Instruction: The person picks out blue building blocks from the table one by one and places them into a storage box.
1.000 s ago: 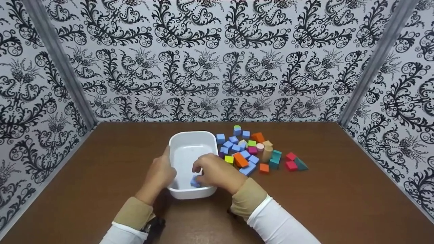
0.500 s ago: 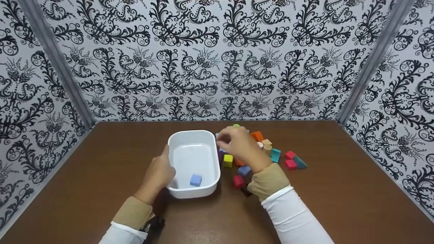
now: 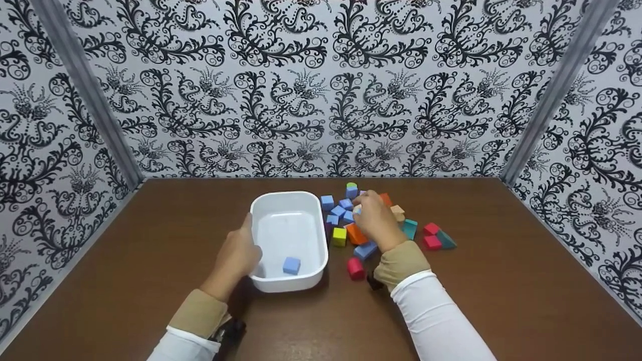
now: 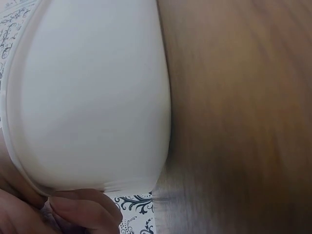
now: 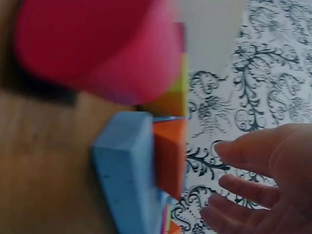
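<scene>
In the head view, my left hand (image 3: pixel 236 253) grips the left rim of a white plastic tub (image 3: pixel 290 286). The left wrist view shows curled fingers (image 4: pixel 87 212) at the rim of the tub's wall (image 4: pixel 92 97). One blue block (image 3: pixel 291 265) lies inside, near the front end. My right hand (image 3: pixel 378 220) is above the pile of toy blocks to the right of the tub, partly covering it. Nothing shows between its loosely spread fingers (image 5: pixel 248 151) in the right wrist view. Nearest to them in the head view are small blue blocks (image 3: pixel 346 204).
Nearer the front lie a yellow block (image 3: pixel 339 236), an orange block (image 3: pixel 355 234), a long blue block (image 3: pixel 365 250) and a red rounded block (image 3: pixel 356 269). Red blocks (image 3: pixel 432 242) and a teal wedge (image 3: pixel 445 239) sit apart at right. Patterned walls (image 3: pixel 321 100) surround the brown table (image 3: pixel 175 225).
My right hand has let go of the blue block inside the tub and moved right, over the pile. The left hand has stayed on the rim.
</scene>
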A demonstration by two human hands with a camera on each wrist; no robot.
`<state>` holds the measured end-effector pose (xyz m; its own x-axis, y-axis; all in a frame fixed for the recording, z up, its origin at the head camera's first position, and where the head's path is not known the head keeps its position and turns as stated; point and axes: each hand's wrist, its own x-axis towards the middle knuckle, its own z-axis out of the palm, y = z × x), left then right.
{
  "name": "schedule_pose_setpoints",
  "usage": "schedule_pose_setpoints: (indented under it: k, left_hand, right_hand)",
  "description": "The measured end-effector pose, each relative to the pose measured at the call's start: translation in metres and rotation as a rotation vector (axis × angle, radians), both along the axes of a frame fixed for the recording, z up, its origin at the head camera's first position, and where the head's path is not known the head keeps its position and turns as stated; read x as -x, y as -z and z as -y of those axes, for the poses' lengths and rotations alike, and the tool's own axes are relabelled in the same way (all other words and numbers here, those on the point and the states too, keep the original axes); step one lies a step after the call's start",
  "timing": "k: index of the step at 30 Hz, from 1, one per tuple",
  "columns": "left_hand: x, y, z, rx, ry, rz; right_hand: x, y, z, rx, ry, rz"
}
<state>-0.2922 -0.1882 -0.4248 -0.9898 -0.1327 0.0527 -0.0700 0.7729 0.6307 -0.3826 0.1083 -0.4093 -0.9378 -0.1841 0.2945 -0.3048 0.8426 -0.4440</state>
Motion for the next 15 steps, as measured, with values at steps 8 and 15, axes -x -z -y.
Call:
schedule_pose_setpoints:
  k: [8,15]
  left_hand:
    - [0.0,0.0,0.0,0.032,0.011,-0.026]
    - [0.001,0.002,0.0,0.034,0.003,-0.024]
  right_hand:
    - [0.005,0.013,-0.003,-0.11,0.046,0.104]
    - [0.004,0.016,-0.005,-0.066,0.056,0.09]
